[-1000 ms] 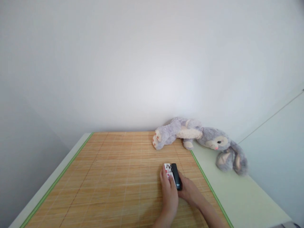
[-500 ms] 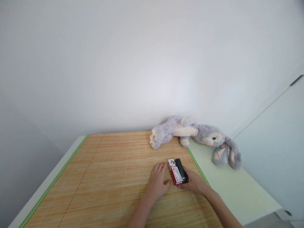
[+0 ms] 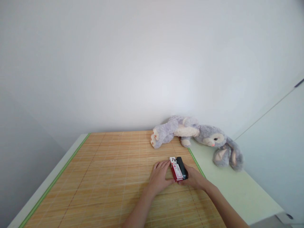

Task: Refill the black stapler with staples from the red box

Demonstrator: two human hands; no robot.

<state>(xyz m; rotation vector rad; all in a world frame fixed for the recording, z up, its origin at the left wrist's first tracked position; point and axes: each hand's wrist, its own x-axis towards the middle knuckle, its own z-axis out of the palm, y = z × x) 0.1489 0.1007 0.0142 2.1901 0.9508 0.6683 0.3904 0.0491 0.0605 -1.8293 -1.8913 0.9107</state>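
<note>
A black stapler (image 3: 181, 167) and a red-and-white small box (image 3: 177, 172) lie side by side on the bamboo mat. Beyond the box and against it is a smaller white box (image 3: 173, 161) with a dark picture on it. My right hand (image 3: 193, 178) grips the stapler from the right, its thumb at the near end of the group. From the left, my left hand (image 3: 160, 177) closes round the boxes: its fingertips touch the white box and its thumb meets the near corner of the red-and-white one. The undersides of these things are hidden.
A grey plush rabbit (image 3: 185, 130) lies on its side along the back, by the wall. The bamboo mat (image 3: 106, 177) with green edging covers most of the pale table (image 3: 242, 193). A white cabinet panel (image 3: 277, 152) stands at the right.
My left hand has moved right and now touches the boxes, closing the gap. The stapler and boxes have shifted slightly away in view, my right hand still on them.
</note>
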